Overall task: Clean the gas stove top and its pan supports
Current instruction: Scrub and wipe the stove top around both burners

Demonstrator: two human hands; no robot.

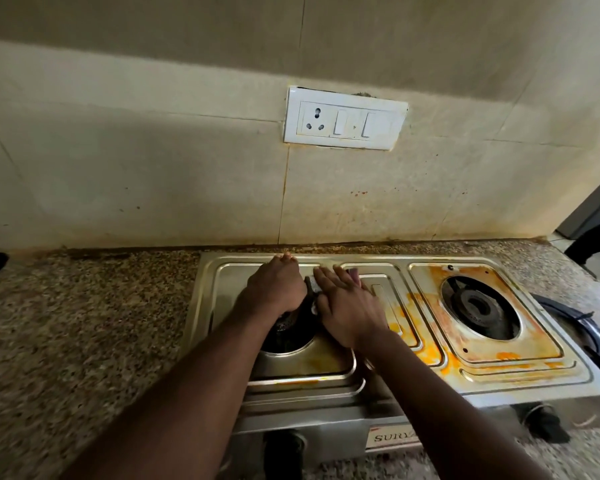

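A two-burner steel gas stove top (440,372) sits on the counter, smeared with orange stains around the right burner (480,308) and down its middle. The pan supports are off both burners. My left hand (274,289) rests on the stove's back left, above the left burner (288,336), fingertips near the rear rim. My right hand (343,306) lies flat with straight fingers, pressing a grey scrub pad (311,287) onto the steel between the burners. A pinkish edge shows past its fingers. Most of the pad is hidden.
A dark pan support (568,320) lies on the speckled granite counter (84,323) right of the stove. Two black knobs (548,424) face me on the stove's front. A white switch socket (343,119) is on the stained tiled wall behind.
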